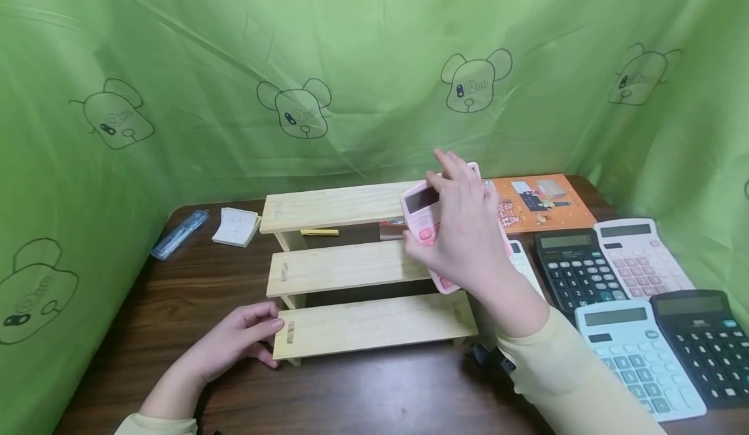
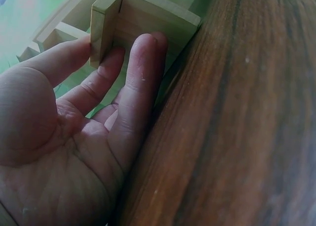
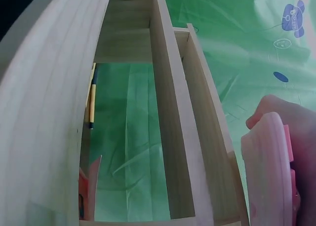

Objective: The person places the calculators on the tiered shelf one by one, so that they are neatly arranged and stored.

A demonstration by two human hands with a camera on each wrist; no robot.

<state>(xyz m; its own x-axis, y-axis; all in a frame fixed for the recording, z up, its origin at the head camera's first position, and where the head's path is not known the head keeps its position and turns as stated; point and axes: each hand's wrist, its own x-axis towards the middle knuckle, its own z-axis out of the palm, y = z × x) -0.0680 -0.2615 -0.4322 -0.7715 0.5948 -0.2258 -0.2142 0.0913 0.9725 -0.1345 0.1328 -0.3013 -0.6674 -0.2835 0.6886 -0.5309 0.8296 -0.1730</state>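
A three-step wooden shelf [image 1: 357, 267] stands on the dark wood table. At the left end of its lowest step, my left hand [image 1: 242, 337] pinches the board edge; the left wrist view has the thumb and a finger on either side of the board's end [image 2: 104, 25]. My right hand [image 1: 465, 227] grips a pink calculator [image 1: 422, 210] over the right part of the top and middle steps. The calculator is tilted, its screen and red keys facing up, with much of its keypad hidden by the hand. The right wrist view catches its pale back [image 3: 266, 171].
Several calculators lie on the right: a black one [image 1: 564, 243], a pink-white one [image 1: 626, 230], a light blue one [image 1: 614, 318] and another black one [image 1: 690, 302]. An orange booklet [image 1: 556, 210] is behind them. Left sit a notepad [image 1: 236, 225] and a blue clear packet [image 1: 180, 234].
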